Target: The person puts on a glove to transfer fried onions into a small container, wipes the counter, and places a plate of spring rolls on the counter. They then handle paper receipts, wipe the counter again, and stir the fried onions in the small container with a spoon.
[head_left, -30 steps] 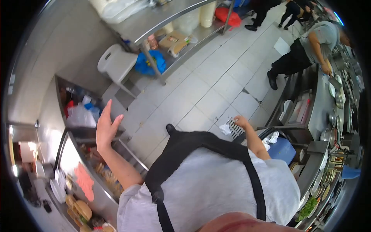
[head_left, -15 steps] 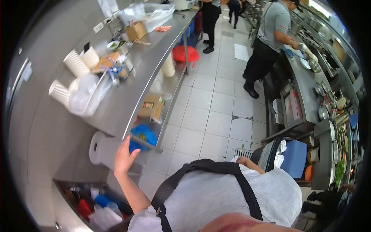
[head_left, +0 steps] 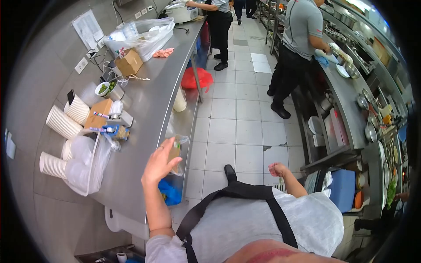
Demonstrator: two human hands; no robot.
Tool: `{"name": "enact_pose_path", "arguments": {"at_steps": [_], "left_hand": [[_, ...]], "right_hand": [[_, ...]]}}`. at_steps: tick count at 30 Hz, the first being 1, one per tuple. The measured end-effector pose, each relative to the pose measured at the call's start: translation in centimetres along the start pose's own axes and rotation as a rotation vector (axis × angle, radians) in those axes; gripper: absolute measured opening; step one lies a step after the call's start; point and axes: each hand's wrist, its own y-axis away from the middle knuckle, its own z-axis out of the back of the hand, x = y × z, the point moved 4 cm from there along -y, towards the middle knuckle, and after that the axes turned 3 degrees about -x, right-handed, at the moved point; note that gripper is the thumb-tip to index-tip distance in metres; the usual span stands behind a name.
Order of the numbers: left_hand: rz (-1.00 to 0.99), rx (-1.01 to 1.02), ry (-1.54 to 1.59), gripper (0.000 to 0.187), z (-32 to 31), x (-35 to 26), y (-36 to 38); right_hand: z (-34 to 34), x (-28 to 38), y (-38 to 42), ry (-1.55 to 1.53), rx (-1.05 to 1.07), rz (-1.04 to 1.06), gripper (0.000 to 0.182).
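My left hand (head_left: 160, 161) is raised beside the edge of the long steel counter (head_left: 144, 98), its fingers spread and nothing in it. Below it, on the lower shelf, are a clear plastic bag (head_left: 179, 153) and a blue bag (head_left: 170, 193). My right hand (head_left: 276, 169) hangs over the floor tiles to the right, fingers curled; whether anything is in it cannot be made out. Stacked paper cups (head_left: 63, 122), a basket with plastic bags (head_left: 95, 162) and a small bowl of green pieces (head_left: 102, 89) stand on the counter.
A co-worker (head_left: 302, 39) works at the right-hand counter (head_left: 337, 92); another person (head_left: 218, 30) stands farther up by the left counter. A red bag (head_left: 197, 79) lies under the left counter. A blue box (head_left: 342, 188) is at the lower right.
The view has moved forward along the aisle. My left hand is higher and farther right; my right hand now shows more fully, away from my body. A shoe has come into view below.
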Motion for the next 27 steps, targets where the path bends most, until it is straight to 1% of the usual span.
{"name": "enact_pose_path", "arguments": {"at_steps": [2,3,4,5,7,9,10,11,12,14,15,17,18,20,21,22,23,25,27], "left_hand": [[-0.015,-0.068,-0.098,0.064,0.7,0.8,-3.1],[-0.013,-0.073,-0.096,0.064,0.9,1.1,-4.6],[0.045,-0.062,-0.122,0.063,0.8,1.8,-6.0],[0.106,-0.048,-0.151,0.063,0.5,2.3,-7.2],[0.118,-0.046,-0.147,0.062,0.2,2.6,-9.6],[0.140,-0.044,-0.138,0.061,0.0,3.0,-11.7],[0.139,-0.051,-0.114,0.056,-0.2,3.2,-12.6],[0.141,-0.059,-0.087,0.051,-0.5,3.5,-13.4],[0.164,-0.063,-0.079,0.051,-0.9,4.5,-14.3],[0.163,-0.114,-0.049,0.044,-1.4,6.7,-15.4],[0.210,-0.123,-0.040,0.044,-1.2,7.4,-15.9],[0.332,-0.073,-0.039,0.040,-0.6,9.1,-17.6],[0.383,-0.085,-0.023,0.040,-0.4,10.4,-18.3],[0.360,-0.129,-0.065,0.040,0.1,12.8,-20.0],[0.394,-0.129,-0.052,0.040,0.3,14.2,-21.0],[0.368,-0.166,-0.059,0.041,0.7,15.5,-22.2],[0.333,-0.203,-0.068,0.042,1.1,16.6,-23.4],[0.375,-0.202,-0.077,0.043,1.7,19.1,-25.8],[0.409,-0.195,-0.085,0.045,2.3,21.1,-27.8]], "right_hand": [[1.3,5.6,-3.3,-0.030,-0.050,0.089,0.008],[1.7,8.5,-4.9,-0.025,-0.050,0.091,0.008],[1.5,11.7,-6.6,-0.030,-0.013,0.144,0.006],[1.1,14.5,-8.1,-0.037,0.029,0.193,0.006],[-0.4,20.9,-9.7,-0.069,-0.001,0.212,0.008],[-1.8,26.2,-12.2,0.038,-0.003,0.302,0.012],[-3.1,28.4,-12.7,0.050,0.007,0.293,0.012],[-4.4,30.5,-13.1,0.109,0.003,0.315,0.013],[-5.7,32.7,-13.4,0.171,0.002,0.340,0.015],[-8.5,36.0,-15.0,0.209,0.061,0.355,0.016],[-10.1,37.5,-15.8,0.226,0.108,0.374,0.016],[-12.9,40.4,-16.7,0.271,0.177,0.358,0.014],[-14.4,42.0,-17.0,0.272,0.212,0.356,0.011],[-17.0,45.2,-17.5,0.333,0.253,0.360,0.013],[-18.4,47.2,-17.3,0.342,0.286,0.417,0.016],[-19.7,48.8,-17.3,0.342,0.316,0.473,0.019],[-20.9,50.2,-17.3,0.356,0.324,0.458,0.019],[-22.7,54.4,-16.8,0.347,0.355,0.529,0.019],[-24.1,58.3,-16.3,0.394,0.357,0.544,0.019]]}}
